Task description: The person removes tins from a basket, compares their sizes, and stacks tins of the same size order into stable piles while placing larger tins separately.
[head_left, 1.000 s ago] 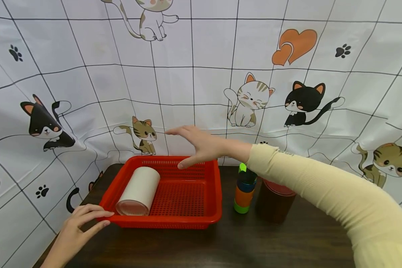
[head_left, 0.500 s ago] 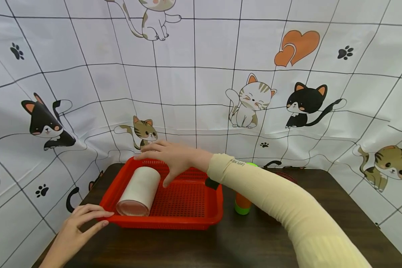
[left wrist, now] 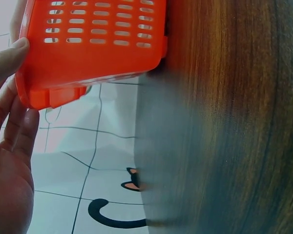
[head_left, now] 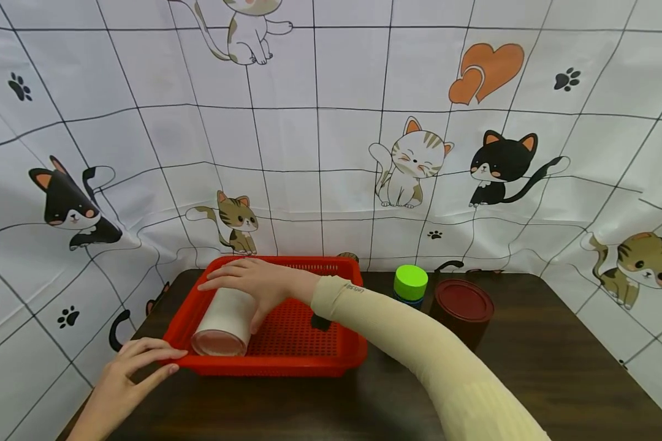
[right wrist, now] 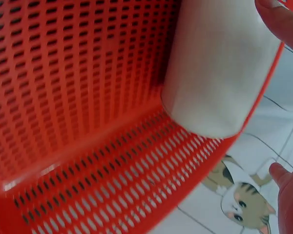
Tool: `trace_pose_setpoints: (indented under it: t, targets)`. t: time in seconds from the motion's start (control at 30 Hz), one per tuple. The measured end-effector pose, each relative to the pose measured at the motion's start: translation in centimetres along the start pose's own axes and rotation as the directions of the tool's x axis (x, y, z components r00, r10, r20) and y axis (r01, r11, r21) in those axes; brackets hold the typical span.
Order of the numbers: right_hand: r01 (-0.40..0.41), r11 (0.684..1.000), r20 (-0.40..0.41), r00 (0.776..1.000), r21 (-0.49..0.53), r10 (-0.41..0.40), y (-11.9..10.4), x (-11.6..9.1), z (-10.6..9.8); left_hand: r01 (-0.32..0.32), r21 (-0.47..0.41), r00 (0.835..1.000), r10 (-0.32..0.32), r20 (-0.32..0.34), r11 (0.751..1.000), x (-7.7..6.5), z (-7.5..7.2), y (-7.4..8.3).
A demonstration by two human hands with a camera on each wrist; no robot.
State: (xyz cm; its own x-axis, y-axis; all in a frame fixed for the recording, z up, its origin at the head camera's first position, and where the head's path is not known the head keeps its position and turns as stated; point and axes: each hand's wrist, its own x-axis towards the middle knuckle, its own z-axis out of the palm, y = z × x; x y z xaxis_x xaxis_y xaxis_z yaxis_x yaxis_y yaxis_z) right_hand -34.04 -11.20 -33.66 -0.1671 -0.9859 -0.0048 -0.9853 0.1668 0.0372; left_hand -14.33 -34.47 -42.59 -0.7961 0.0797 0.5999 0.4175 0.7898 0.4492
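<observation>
A white cylindrical canister (head_left: 224, 321) lies on its side at the left inside the red plastic basket (head_left: 276, 365). My right hand (head_left: 259, 285) reaches over the canister's far half with fingers spread, hiding that part in the head view. In the right wrist view, the thumb (right wrist: 283, 22) overlaps the canister's side, while the other fingers are apart from it. At the basket's near left corner, my left hand (head_left: 124, 380) holds the rim. The left wrist view has its thumb (left wrist: 10, 56) on one side of that corner and the fingers on the other.
To the right of the basket stand a bottle with a bright green lid (head_left: 410, 283) and a dark jar with a dark red lid (head_left: 463, 301). They are on a dark wooden table (head_left: 529, 367). A white sheet with cat drawings (head_left: 331, 135) hangs behind.
My right hand has moved left and down, from above the basket's back edge to over the canister. The green-lidded bottle and red-lidded jar have come into view. My left hand stays put.
</observation>
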Motion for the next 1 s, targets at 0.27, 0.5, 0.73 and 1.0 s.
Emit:
trace_pose_setpoints:
  t: [0.27,0.5,0.73,1.0]
  targets:
    - [0.007,1.000,0.032,0.999,0.011,-0.008,-0.4,1.1,3.3,0.014,0.012,1.000,-0.014,0.017,1.000,0.0,0.1,-0.2]
    - [0.031,0.991,0.085,0.996,-0.128,-0.020,-1.0,2.0,4.9,0.029,0.013,0.999,-0.029,0.027,1.000,0.0,0.0,0.1]
    - [0.060,0.990,0.130,0.991,-0.128,-0.043,-1.4,2.9,5.3,0.026,0.003,0.999,-0.026,0.024,1.000,0.1,0.0,0.4]
    - [0.055,0.991,0.141,0.989,-0.124,-0.038,-1.8,3.1,5.2,0.010,-0.002,1.000,-0.010,0.014,1.000,0.0,0.0,0.2]
